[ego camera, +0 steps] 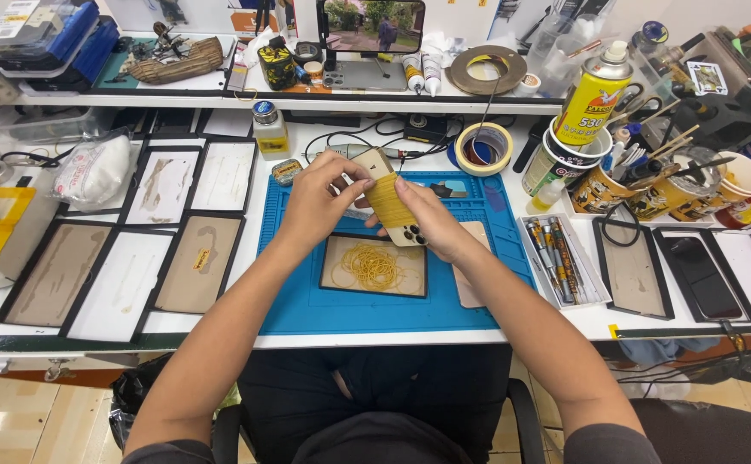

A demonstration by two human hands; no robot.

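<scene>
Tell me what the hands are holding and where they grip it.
Both hands hold a gold phone wrapped in yellow rubber bands: the left hand at its upper end, the right hand along its lower side.

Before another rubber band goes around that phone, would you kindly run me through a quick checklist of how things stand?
1. Phone held by both hands, left hand and right hand: ok.
2. Phone held over the blue mat, not past the table edge: ok.
3. Yellow bands already wrapped around the phone's middle, camera end left uncovered: ok.
4. Spare rubber bands in the black tray just below the hands: ok.
5. Bands sitting flat and evenly spaced: cannot tell, too small to see.
6. Screwdriver tray lying apart from the hands: ok.
</scene>
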